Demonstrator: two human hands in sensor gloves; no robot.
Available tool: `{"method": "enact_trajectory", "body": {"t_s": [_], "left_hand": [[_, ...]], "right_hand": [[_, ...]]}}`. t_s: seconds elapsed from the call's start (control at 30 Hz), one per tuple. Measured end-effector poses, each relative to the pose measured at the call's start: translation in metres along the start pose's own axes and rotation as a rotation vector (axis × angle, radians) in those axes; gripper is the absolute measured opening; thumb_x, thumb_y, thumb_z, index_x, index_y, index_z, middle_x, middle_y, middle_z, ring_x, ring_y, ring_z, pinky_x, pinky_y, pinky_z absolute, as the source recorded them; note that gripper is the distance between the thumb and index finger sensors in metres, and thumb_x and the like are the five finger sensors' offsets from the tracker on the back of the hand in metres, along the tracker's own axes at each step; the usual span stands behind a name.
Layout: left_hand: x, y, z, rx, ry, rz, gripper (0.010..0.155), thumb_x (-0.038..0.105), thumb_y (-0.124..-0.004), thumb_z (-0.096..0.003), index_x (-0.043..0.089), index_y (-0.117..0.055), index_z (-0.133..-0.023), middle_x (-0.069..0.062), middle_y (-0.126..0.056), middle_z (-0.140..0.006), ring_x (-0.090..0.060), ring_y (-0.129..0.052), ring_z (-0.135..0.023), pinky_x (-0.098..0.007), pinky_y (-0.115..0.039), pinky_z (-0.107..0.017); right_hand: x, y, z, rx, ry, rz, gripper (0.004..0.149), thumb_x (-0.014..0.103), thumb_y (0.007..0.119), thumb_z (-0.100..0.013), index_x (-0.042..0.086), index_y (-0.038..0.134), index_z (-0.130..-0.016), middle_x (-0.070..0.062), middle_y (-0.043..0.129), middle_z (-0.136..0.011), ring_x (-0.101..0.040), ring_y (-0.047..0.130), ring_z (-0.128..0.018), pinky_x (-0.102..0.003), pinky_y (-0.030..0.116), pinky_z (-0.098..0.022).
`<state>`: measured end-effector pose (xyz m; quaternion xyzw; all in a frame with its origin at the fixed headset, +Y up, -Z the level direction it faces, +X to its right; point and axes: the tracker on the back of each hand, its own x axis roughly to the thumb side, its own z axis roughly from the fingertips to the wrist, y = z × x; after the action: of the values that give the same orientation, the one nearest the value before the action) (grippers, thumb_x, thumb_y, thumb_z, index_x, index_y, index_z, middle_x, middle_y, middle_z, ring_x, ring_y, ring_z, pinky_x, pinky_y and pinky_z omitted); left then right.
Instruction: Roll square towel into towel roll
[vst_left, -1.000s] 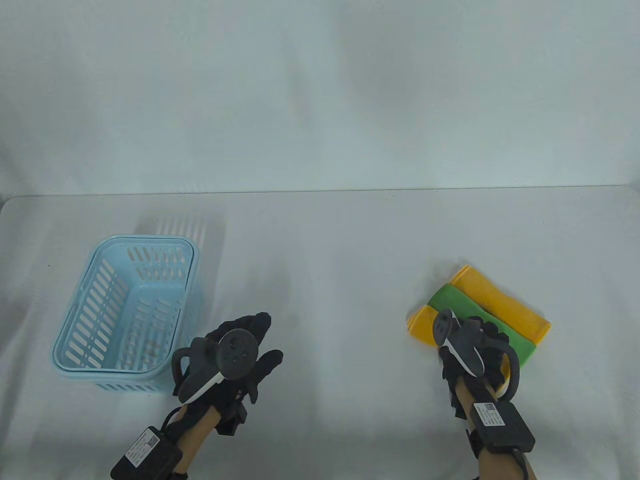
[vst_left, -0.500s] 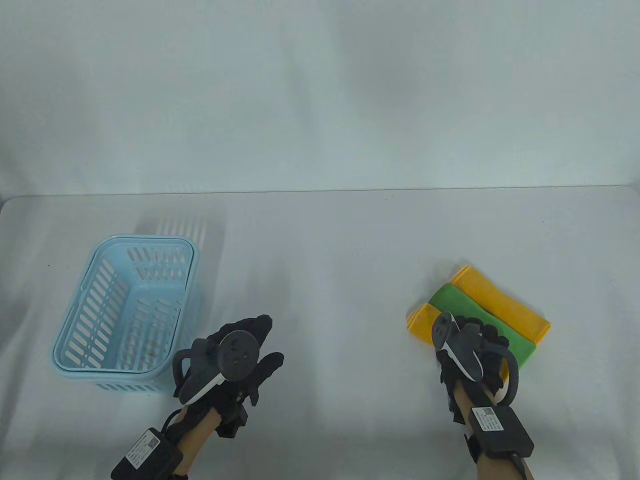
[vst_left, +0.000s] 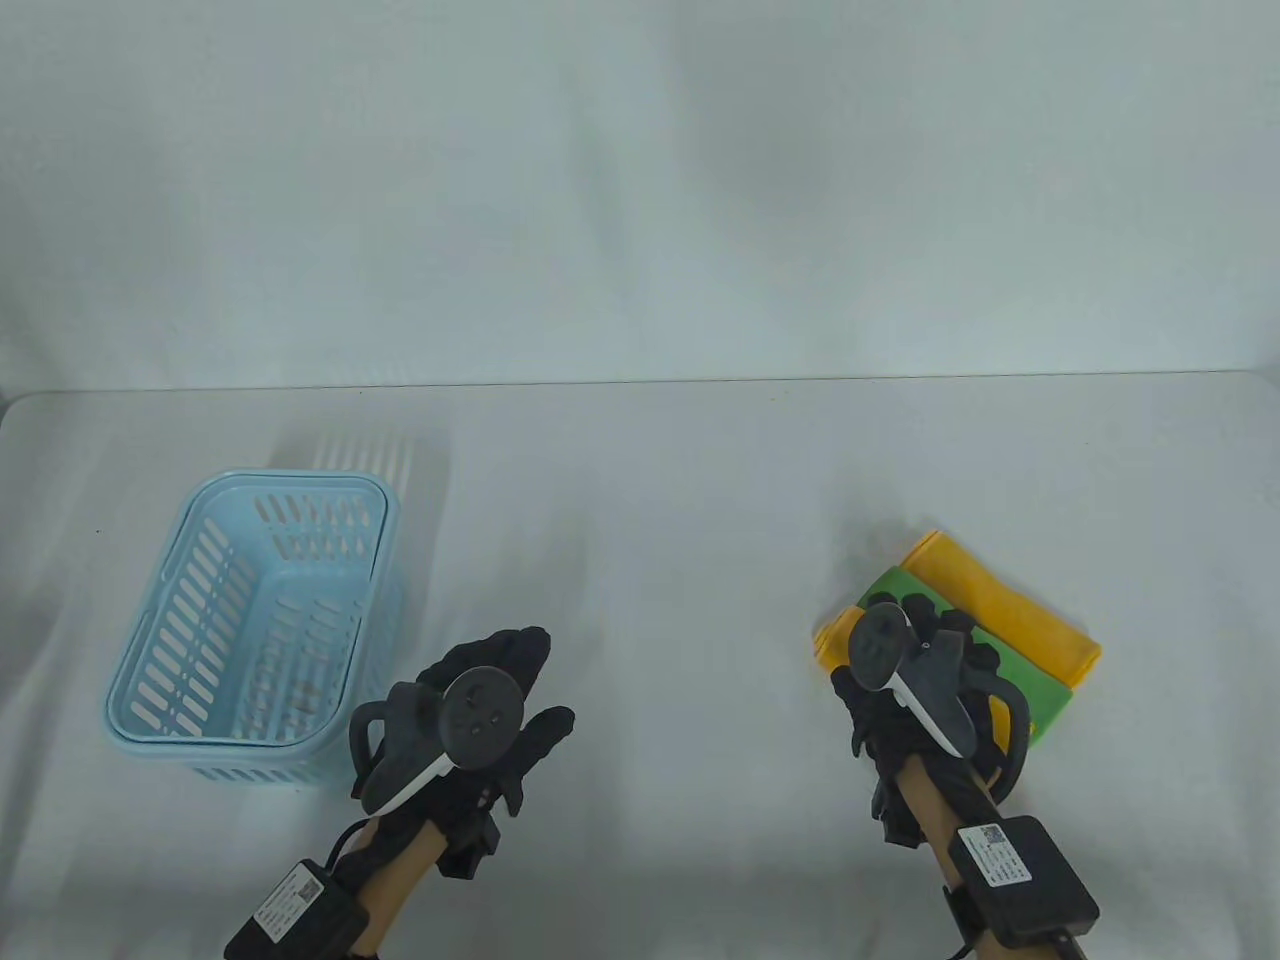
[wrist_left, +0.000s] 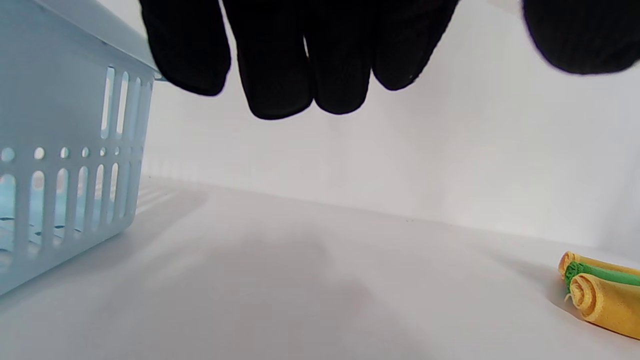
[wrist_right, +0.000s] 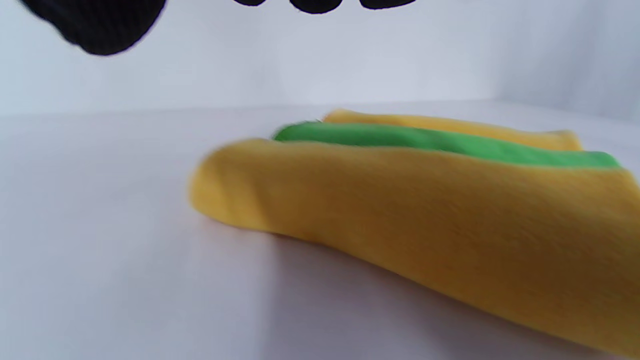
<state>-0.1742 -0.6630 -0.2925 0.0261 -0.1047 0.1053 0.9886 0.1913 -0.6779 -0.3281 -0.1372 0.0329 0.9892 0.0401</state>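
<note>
Three towel rolls (vst_left: 985, 615), yellow, green, yellow, lie side by side at the bench's (vst_left: 680, 500) near right, directly under your right hand (vst_left: 925, 670). Its fingers reach out over them; whether they touch is unclear. Your left hand (vst_left: 480, 715) hovers spread and empty, just right of the blue basket (vst_left: 250, 630).

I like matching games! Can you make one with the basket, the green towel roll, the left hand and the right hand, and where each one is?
Things:
1. basket
2. green towel roll
3. left hand
4. right hand

Places:
A. between two yellow rolls
B. over the towel rolls
C. far left of the table
D. just right of the basket, holding nothing

Pairs: 1-C, 2-A, 3-D, 4-B
</note>
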Motion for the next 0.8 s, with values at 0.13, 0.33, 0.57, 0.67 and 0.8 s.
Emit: {"method": "enact_trajectory", "body": {"t_s": [0.13,0.33,0.57,0.67,0.8], "left_hand": [[0.0,0.0,0.001,0.022,0.006,-0.004,0.083,0.065,-0.072,-0.0332,0.031,-0.054,-0.107,-0.001,-0.062,-0.113,-0.035,-0.071,-0.103,-0.058,-0.062,-0.073],[0.001,0.001,0.003,0.064,0.022,-0.015,0.086,0.067,-0.071,-0.0329,0.032,-0.049,-0.109,-0.002,-0.053,-0.117,-0.038,-0.061,-0.108,-0.061,-0.056,-0.075],[0.007,-0.003,0.006,0.089,0.025,-0.06,0.091,0.07,-0.068,-0.0323,0.034,-0.039,-0.111,-0.003,-0.038,-0.121,-0.039,-0.042,-0.114,-0.065,-0.045,-0.077],[0.011,-0.006,0.006,0.088,0.021,-0.093,0.091,0.071,-0.067,-0.0321,0.035,-0.037,-0.111,-0.003,-0.035,-0.121,-0.04,-0.039,-0.114,-0.066,-0.042,-0.077],[0.015,-0.012,0.005,0.079,0.011,-0.131,0.091,0.071,-0.067,-0.032,0.036,-0.037,-0.111,-0.003,-0.034,-0.122,-0.041,-0.038,-0.114,-0.068,-0.04,-0.077]], "right_hand": [[0.021,-0.014,0.013,-0.024,-0.079,-0.076,0.081,0.063,0.069,-0.03,0.04,0.032,-0.099,0.007,0.034,-0.112,-0.035,0.037,-0.108,-0.063,0.04,-0.075],[0.056,-0.021,0.033,-0.065,-0.204,-0.173,0.082,0.064,0.068,-0.031,0.042,0.029,-0.099,0.007,0.03,-0.113,-0.035,0.031,-0.11,-0.065,0.034,-0.075],[0.086,-0.007,0.045,-0.075,-0.307,-0.242,0.082,0.066,0.07,-0.03,0.05,0.025,-0.098,0.015,0.018,-0.113,-0.035,0.01,-0.11,-0.066,0.017,-0.073],[0.092,0.006,0.045,-0.076,-0.325,-0.234,0.084,0.067,0.069,-0.03,0.05,0.022,-0.097,0.016,0.012,-0.113,-0.035,0.004,-0.108,-0.067,0.013,-0.071],[0.094,0.025,0.044,-0.073,-0.339,-0.186,0.085,0.069,0.067,-0.029,0.05,0.017,-0.096,0.015,0.008,-0.112,-0.035,-0.001,-0.107,-0.068,0.01,-0.07]]}}
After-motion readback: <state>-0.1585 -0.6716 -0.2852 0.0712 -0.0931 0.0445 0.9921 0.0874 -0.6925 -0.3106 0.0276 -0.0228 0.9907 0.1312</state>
